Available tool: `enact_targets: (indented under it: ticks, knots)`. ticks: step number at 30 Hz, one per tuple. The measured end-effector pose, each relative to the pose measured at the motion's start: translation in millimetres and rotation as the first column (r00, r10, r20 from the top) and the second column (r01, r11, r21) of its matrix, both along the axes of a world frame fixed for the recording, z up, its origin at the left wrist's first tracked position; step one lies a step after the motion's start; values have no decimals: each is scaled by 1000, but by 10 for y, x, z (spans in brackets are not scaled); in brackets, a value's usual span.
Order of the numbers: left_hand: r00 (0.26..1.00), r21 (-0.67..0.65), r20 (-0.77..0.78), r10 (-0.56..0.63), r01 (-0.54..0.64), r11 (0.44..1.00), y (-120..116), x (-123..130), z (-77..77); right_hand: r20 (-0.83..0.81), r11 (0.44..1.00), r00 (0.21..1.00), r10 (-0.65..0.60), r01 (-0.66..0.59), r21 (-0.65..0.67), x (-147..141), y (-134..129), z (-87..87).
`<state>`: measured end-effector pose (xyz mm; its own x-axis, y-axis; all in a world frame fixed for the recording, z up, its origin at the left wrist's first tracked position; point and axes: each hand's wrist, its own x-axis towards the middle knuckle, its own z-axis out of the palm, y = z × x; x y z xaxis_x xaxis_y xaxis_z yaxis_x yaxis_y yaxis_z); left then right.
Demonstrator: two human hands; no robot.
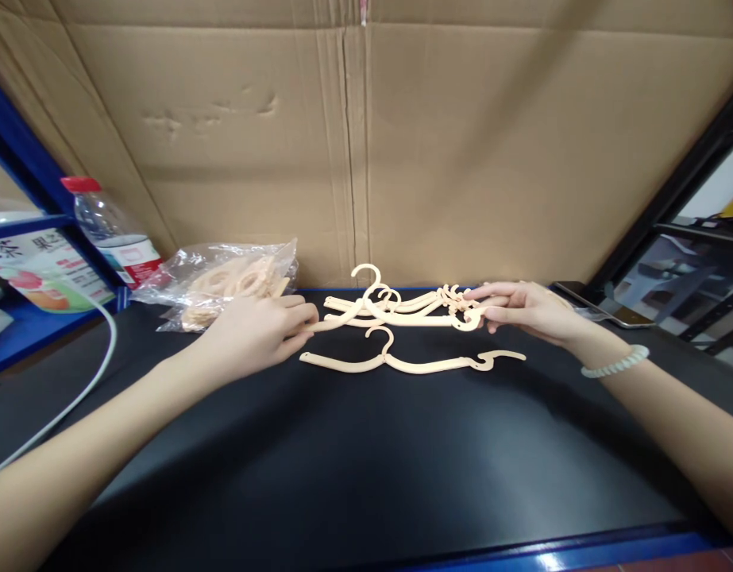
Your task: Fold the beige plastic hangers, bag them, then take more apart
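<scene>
A cream plastic clothes hanger [414,319] is stretched between my two hands, its hook pointing up and away. My left hand [276,330] pinches its left end. At the right end, my right hand [515,308] has its fingers closed on the curled tip. Behind it lie several more cream hangers [422,302], partly hidden by the held one. Nearer to me, another cream hanger [342,365] lies on the black tabletop [366,453], with a curved piece sticking out at its right end.
A clear plastic bag [223,274] of cream parts lies at the back left, beside a red-capped bottle [113,230]. A phone [598,303] rests at the back right. Cardboard [521,143] stands behind the table. A white cable [98,373] runs along the left.
</scene>
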<state>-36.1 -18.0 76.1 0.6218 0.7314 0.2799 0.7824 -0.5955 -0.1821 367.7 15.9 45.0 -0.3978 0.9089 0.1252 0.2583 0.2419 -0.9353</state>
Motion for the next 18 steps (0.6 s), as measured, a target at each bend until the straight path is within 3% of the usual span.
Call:
enact_targets:
  ticks: [3,6,9,14,18]
  knots:
    - [998,-105,-52,-44,38,994,-31,1,11,207,996,975,81,-88,29,98,16,57]
    - [991,-230,-54,-126,110,967,-87,43,-3,355,968,901,249,-238,-75,164,14,108]
    - [982,-272,-55,-179,158,949,-140,89,-38,447,927,813,373,-350,-137,184,11,133]
    - [977,-211,-125,-174,145,967,-159,103,-84,596,927,748,292,-375,16,186,50,108]
    - [977,-243,-98,-188,159,957,-162,111,-75,661,927,715,227,-368,80,131,23,81]
